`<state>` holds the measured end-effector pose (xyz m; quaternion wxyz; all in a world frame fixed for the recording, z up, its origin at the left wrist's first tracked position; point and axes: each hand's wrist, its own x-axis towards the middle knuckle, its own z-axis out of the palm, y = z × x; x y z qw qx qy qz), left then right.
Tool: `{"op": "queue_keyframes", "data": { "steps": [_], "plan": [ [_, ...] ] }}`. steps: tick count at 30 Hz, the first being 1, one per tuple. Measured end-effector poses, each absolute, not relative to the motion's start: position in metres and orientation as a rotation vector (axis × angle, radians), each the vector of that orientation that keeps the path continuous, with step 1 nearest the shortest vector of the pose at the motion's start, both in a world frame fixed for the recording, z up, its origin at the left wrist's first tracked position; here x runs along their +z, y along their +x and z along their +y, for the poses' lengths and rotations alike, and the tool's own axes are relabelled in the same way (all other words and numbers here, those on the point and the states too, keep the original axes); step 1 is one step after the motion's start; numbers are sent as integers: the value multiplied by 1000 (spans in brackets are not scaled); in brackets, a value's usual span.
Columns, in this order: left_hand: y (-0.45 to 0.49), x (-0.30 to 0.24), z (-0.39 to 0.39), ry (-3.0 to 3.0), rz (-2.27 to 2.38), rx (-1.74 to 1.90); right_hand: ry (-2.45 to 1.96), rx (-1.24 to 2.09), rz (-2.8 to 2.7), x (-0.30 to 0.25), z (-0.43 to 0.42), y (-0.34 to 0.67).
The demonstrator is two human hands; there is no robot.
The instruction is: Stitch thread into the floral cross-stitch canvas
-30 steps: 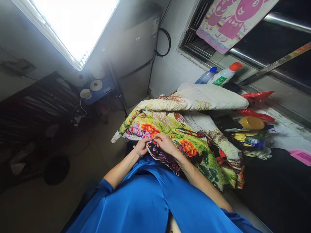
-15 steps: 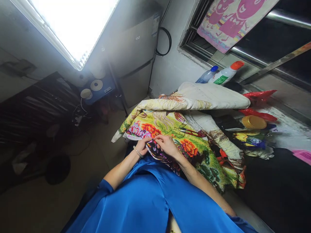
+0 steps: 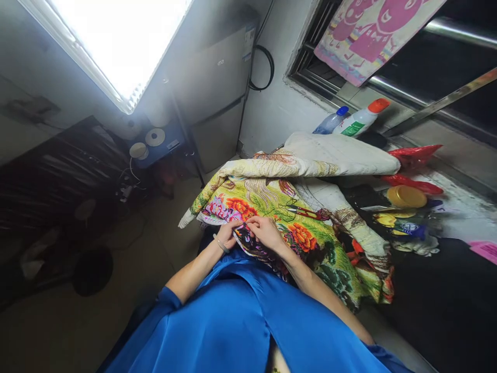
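A large cross-stitch cloth (image 3: pixel 267 194) with bright flowers on green lies across my lap, its far side rolled up. My left hand (image 3: pixel 228 231), with a bangle at the wrist, grips the cloth's near edge. Close beside it, my right hand (image 3: pixel 264 231) is closed in a pinch at a dark stitched part of the cloth. Whatever sits between those fingertips is too small to make out. Red-handled thread snips (image 3: pixel 305 211) rest on the cloth to the right of my right hand, with dark loose thread around them.
A bright lamp (image 3: pixel 112 41) hangs at upper left. Two bottles (image 3: pixel 355 120), a red plastic bag (image 3: pixel 415 155) and a gold-lidded jar (image 3: pixel 406 196) stand on the right beyond the cloth. A grey fridge (image 3: pixel 217 77) stands ahead, near a blue box (image 3: pixel 165 147) with paper rolls.
Both hands stay at the same spot on the cloth. My right hand has shifted very slightly left; otherwise only the camera view has moved a little.
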<state>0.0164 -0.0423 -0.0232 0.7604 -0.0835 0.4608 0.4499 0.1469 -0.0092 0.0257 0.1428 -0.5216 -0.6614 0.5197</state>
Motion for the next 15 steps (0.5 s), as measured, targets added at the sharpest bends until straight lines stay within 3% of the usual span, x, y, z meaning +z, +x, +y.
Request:
{"op": "queue_keyframes", "data": {
  "steps": [15],
  "plan": [
    [16,-29,-39,-200,961,919,-1438,1541,-1894,16,-10,147]
  ]
}}
